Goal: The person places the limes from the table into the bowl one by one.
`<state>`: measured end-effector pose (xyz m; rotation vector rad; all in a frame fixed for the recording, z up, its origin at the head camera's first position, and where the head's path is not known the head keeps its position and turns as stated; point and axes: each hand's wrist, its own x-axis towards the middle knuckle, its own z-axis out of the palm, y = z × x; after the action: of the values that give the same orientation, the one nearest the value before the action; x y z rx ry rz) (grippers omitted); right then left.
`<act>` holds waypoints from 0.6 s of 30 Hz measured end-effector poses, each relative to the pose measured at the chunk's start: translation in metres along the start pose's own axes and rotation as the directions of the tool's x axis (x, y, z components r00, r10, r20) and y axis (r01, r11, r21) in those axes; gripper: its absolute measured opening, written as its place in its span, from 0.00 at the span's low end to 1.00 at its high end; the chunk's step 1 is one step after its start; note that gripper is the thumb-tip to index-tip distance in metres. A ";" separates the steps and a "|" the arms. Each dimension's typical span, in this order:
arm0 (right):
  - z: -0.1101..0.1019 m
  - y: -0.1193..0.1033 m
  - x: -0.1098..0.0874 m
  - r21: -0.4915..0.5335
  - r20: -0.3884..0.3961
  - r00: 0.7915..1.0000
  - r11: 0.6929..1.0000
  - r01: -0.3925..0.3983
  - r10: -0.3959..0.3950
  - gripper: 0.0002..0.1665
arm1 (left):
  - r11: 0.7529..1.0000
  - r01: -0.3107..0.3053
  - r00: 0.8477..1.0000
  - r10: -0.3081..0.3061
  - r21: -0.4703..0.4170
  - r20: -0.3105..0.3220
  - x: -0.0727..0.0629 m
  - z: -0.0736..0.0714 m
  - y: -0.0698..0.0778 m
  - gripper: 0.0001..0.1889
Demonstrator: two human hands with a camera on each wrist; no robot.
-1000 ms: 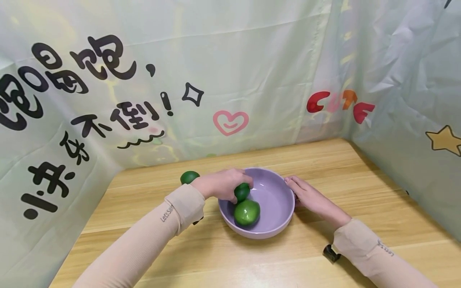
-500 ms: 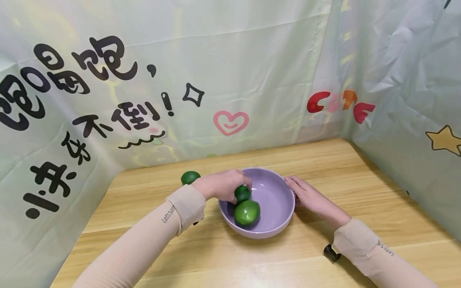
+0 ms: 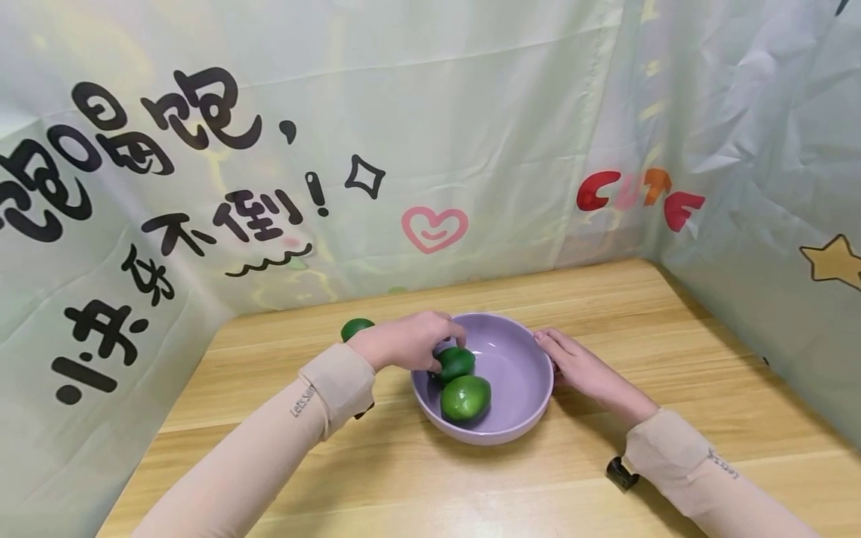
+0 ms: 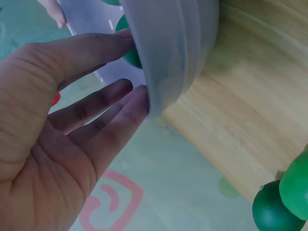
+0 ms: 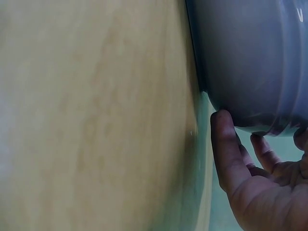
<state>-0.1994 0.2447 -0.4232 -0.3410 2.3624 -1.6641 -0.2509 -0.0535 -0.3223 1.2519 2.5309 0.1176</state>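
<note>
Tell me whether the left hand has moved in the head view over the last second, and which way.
Yes, slightly: judged against the pink heart, the left hand has shifted toward the picture's left edge.

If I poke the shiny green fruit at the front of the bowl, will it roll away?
The fruit would probably roll, but wobbly, because it looks more oval than ball-shaped. It may feel slippery, since its skin shines. It likely wouldn't escape with a gentle poke: the bowl has sides curving up around it.
</note>
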 end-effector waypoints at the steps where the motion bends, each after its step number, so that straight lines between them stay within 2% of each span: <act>1: 0.000 0.000 0.000 -0.002 0.000 1.000 1.000 0.001 -0.001 0.31 | 1.000 -0.004 1.000 0.004 0.001 -0.008 -0.001 -0.001 -0.001 0.20; 6: 0.000 -0.001 0.000 -0.005 -0.003 1.000 1.000 0.004 -0.005 0.32 | 1.000 -0.014 0.999 0.014 0.008 -0.049 -0.008 -0.005 -0.007 0.21; 11: 0.000 0.000 0.000 -0.018 -0.006 1.000 1.000 -0.004 0.004 0.32 | 1.000 -0.017 0.996 0.015 -0.025 -0.089 -0.019 -0.009 -0.013 0.23; 18: 0.000 -0.001 -0.001 -0.032 -0.009 1.000 0.999 -0.010 0.009 0.32 | 0.999 -0.008 0.984 0.002 -0.037 -0.176 -0.038 -0.007 -0.027 0.22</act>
<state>-0.1986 0.2440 -0.4221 -0.3280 2.3953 -1.6289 -0.2527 -0.0995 -0.3119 1.2851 2.6605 0.2884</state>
